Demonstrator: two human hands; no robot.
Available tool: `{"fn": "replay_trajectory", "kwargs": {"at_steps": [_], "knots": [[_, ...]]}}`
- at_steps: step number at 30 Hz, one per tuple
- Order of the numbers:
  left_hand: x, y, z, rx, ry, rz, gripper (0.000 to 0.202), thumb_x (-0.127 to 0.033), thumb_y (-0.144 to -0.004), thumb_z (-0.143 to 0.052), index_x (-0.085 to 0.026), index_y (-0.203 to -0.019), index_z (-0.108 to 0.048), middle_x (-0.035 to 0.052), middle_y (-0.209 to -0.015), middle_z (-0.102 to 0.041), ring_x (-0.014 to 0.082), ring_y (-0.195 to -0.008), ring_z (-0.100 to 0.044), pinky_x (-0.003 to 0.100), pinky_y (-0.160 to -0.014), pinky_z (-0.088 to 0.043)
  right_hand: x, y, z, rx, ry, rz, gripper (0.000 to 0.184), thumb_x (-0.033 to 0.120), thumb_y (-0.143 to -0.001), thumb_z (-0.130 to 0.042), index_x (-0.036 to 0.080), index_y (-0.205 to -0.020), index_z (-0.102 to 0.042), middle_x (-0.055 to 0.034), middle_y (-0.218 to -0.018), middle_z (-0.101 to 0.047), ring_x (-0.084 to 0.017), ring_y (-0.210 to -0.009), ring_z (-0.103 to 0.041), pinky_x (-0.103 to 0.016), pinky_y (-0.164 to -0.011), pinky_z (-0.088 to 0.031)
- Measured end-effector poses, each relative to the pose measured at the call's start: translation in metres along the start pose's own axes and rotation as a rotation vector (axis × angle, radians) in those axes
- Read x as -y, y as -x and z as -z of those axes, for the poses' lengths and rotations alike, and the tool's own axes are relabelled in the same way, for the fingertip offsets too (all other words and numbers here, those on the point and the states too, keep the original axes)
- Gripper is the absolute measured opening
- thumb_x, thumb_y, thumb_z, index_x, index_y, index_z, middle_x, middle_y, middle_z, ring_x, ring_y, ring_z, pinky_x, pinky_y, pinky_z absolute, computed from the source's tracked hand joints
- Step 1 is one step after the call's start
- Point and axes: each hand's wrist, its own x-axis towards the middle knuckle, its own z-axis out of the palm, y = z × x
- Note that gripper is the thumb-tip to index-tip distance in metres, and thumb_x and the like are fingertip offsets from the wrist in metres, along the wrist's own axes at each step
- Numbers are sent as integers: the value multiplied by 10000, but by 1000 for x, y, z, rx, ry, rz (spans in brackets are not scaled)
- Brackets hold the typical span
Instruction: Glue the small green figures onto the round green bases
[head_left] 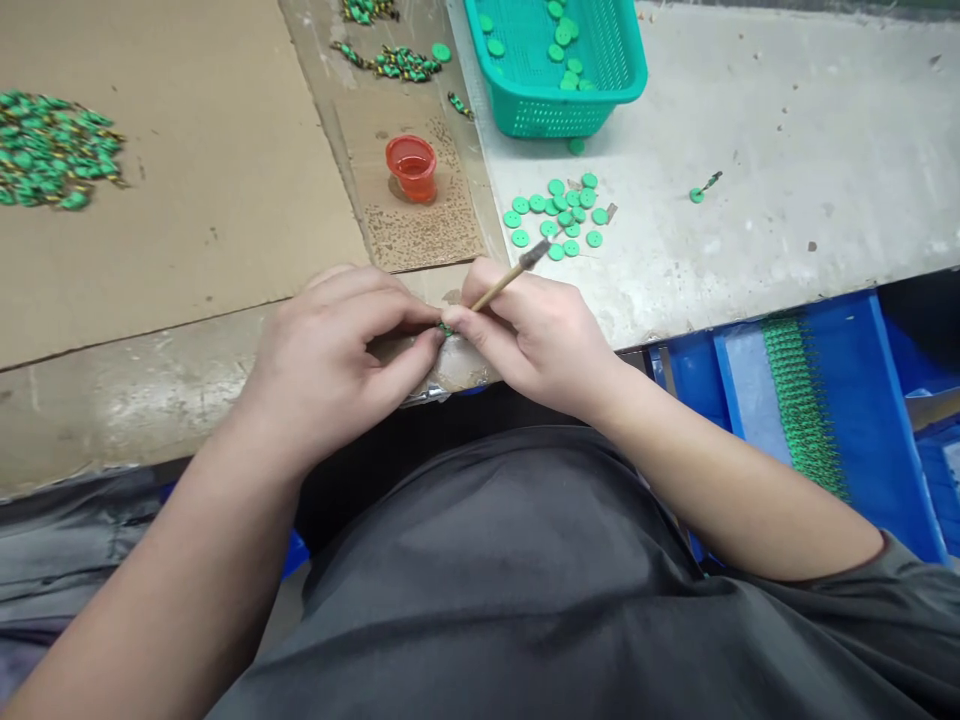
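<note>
My left hand (337, 345) and my right hand (536, 335) meet at the near edge of the table, fingers pinched together on a small green part (445, 328) that is mostly hidden between the fingertips. My right hand also holds a thin wooden brush (510, 276), its bristle end pointing up and right toward a loose cluster of green discs (559, 215) on the grey table top.
A small red cup (412, 168) stands on cardboard just beyond my hands. A teal basket (559, 95) with green discs sits behind. Piles of finished green parts (52, 150) lie far left and top centre (397, 62). A blue bin (870, 400) with a green row is at right.
</note>
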Motion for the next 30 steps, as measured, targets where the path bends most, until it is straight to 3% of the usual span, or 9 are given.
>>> {"fn": "replay_trajectory", "kwargs": {"at_steps": [6,13,20,23,26,30], "knots": [[-1,-1,1,-5,6,-16,95,-264,-1151,-711,-226,-1126,-795,11,-1031,-794,186,-964,-707,346,-909,-520,-1,-1,1,36,49,-16,361,448,-1336,-459,225,-1165,-687,-10,-1069,-810,-166,-1002,-823,-277,-946,-625],[-2,-1,3,-7,-8,-12,186,-320,-1186,-669,-209,-1117,-803,26,-1025,-787,191,-984,-712,344,-933,-530,3,-5,5,100,69,19,282,411,-1327,-493,242,-1293,-717,-20,-1152,-855,-185,-1106,-860,-284,-1057,-645],[-1,-2,0,-2,-17,-37,160,-289,-1155,-663,-217,-1088,-790,16,-992,-785,195,-966,-705,346,-917,-527,10,-7,5,123,50,13,244,349,-1311,-539,241,-1170,-706,-27,-1168,-867,-187,-1102,-863,-283,-1003,-654],[-2,-3,1,11,2,5,224,-332,-1164,-640,-224,-1048,-799,19,-962,-781,190,-933,-707,350,-903,-532,6,-8,2,114,18,21,253,337,-1316,-497,248,-1221,-713,-15,-1196,-862,-191,-1169,-860,-304,-1056,-668],[-3,-4,6,48,50,99,218,-359,-1153,-665,-244,-1127,-848,20,-1020,-817,188,-953,-743,349,-908,-558,3,-3,4,47,-48,-55,273,383,-1305,-527,255,-1158,-719,-15,-1114,-852,-197,-1109,-865,-329,-1038,-697],[-9,0,12,75,109,211,230,-373,-1116,-724,-312,-1288,-864,13,-1162,-851,192,-1034,-789,330,-904,-604,6,15,13,-203,-223,-270,314,459,-1270,-630,259,-1036,-690,-13,-982,-807,-172,-892,-870,-294,-854,-734]]}}
